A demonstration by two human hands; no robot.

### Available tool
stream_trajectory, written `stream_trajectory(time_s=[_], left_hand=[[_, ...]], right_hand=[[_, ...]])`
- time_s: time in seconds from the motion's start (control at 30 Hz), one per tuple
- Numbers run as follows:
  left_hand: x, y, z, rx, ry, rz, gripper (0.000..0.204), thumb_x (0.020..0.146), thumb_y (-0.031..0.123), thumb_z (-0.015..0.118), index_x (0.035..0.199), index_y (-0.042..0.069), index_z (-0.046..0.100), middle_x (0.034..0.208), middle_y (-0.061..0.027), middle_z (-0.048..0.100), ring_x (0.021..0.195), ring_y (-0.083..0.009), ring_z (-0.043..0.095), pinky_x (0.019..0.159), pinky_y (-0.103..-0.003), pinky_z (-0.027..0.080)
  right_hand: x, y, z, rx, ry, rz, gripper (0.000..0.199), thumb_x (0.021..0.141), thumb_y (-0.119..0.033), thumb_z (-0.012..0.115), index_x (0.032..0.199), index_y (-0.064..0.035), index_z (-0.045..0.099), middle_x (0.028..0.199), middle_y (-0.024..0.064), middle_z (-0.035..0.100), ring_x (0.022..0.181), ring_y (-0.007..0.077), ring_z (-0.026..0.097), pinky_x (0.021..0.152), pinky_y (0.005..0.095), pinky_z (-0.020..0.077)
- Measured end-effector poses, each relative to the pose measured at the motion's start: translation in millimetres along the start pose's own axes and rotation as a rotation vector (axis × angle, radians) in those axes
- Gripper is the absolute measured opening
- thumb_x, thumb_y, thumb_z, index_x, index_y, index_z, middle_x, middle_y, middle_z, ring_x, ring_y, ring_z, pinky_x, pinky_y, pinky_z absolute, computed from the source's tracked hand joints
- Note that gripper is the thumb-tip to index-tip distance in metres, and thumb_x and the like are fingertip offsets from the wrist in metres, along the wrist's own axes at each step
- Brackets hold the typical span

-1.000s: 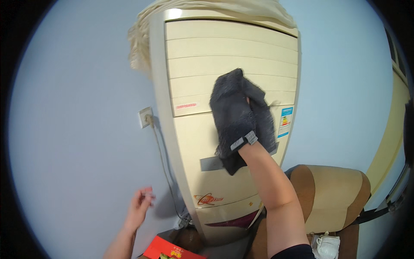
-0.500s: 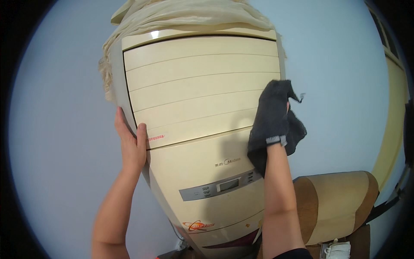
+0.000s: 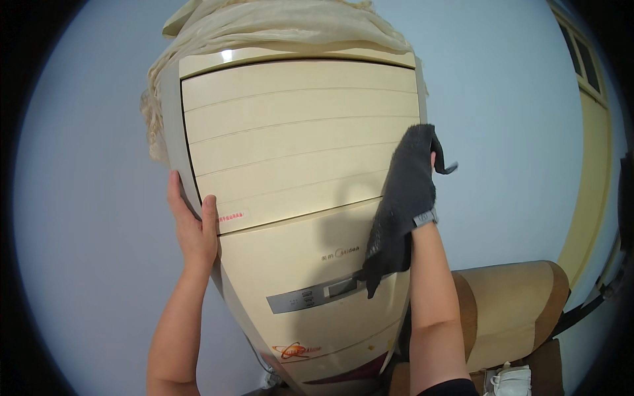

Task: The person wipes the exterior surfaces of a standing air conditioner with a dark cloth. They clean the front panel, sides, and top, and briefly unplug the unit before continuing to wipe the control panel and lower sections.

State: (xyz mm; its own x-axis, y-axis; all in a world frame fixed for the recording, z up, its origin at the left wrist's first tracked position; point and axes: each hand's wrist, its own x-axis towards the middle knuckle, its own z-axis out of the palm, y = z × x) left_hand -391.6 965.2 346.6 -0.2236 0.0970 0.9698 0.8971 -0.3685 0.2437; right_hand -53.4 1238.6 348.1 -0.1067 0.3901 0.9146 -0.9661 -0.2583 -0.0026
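Observation:
A tall cream floor-standing air conditioner [image 3: 297, 145] fills the middle of the head view, with a grey control strip and small display [image 3: 290, 303] on its lower front. My left hand [image 3: 197, 231] lies against its left edge, fingers stretched along the side and thumb on the front, gripping nothing. At the right edge, a dark grey cloth [image 3: 406, 191] drapes over my right hand [image 3: 433, 160] and hides most of it. The cloth lies against the front panel, its lower corner hanging over the right end of the control strip. A grey band [image 3: 424, 218] circles my right wrist.
Bunched cream fabric [image 3: 284, 30] covers the top of the air conditioner. A brown and tan padded seat [image 3: 508, 303] stands at the lower right, with a white item [image 3: 512, 381] on it. Behind is a pale blue wall [image 3: 86, 198]; a yellowish door [image 3: 591, 171] stands far right.
The cloth's lower part has swung down and left over the control strip, while my right hand stays near the right edge. My left hand keeps its place. The view has shifted slightly.

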Motion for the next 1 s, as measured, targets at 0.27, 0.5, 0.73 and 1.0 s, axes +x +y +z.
stream_trajectory(time_s=[0.27,0.5,0.73,1.0], left_hand=[[-1,3,-2,0.007,-0.015,0.026,0.065,0.098,0.022,0.050,0.149,0.001,0.015,0.153,-0.0170,0.021,0.142,-0.0295,0.021,0.115,-0.039,0.018],[-4,-2,4,-0.091,0.015,-0.006,0.067,0.097,0.025,0.052,0.149,0.002,0.016,0.154,-0.0173,0.021,0.142,-0.0304,0.021,0.115,-0.039,0.019],[-3,-6,-6,-0.013,-0.021,0.012,0.066,0.097,0.024,0.051,0.149,0.001,0.017,0.154,-0.0178,0.021,0.143,-0.0313,0.021,0.115,-0.039,0.018],[-5,3,-1,0.002,-0.041,-0.028,0.067,0.096,0.022,0.052,0.149,0.003,0.015,0.154,-0.0186,0.021,0.142,-0.0326,0.023,0.115,-0.039,0.021]], right_hand=[[81,65,37,-1.115,-0.146,-0.424,0.047,0.102,-0.039,0.032,0.136,-0.0093,0.047,0.139,0.0077,0.047,0.130,0.0220,0.041,0.111,0.0346,0.0275],[61,154,97,-2.378,-0.409,-0.433,0.046,0.100,-0.037,0.036,0.134,-0.0070,0.047,0.137,0.0102,0.048,0.128,0.0227,0.043,0.111,0.0350,0.0286],[78,88,81,-2.169,-0.294,-0.422,0.045,0.099,-0.034,0.039,0.133,-0.0047,0.048,0.135,0.0127,0.049,0.126,0.0234,0.045,0.110,0.0354,0.0298],[108,23,44,0.461,-0.431,0.160,0.042,0.098,-0.032,0.042,0.128,-0.0028,0.050,0.131,0.0134,0.052,0.123,0.0233,0.048,0.107,0.0343,0.0348]])
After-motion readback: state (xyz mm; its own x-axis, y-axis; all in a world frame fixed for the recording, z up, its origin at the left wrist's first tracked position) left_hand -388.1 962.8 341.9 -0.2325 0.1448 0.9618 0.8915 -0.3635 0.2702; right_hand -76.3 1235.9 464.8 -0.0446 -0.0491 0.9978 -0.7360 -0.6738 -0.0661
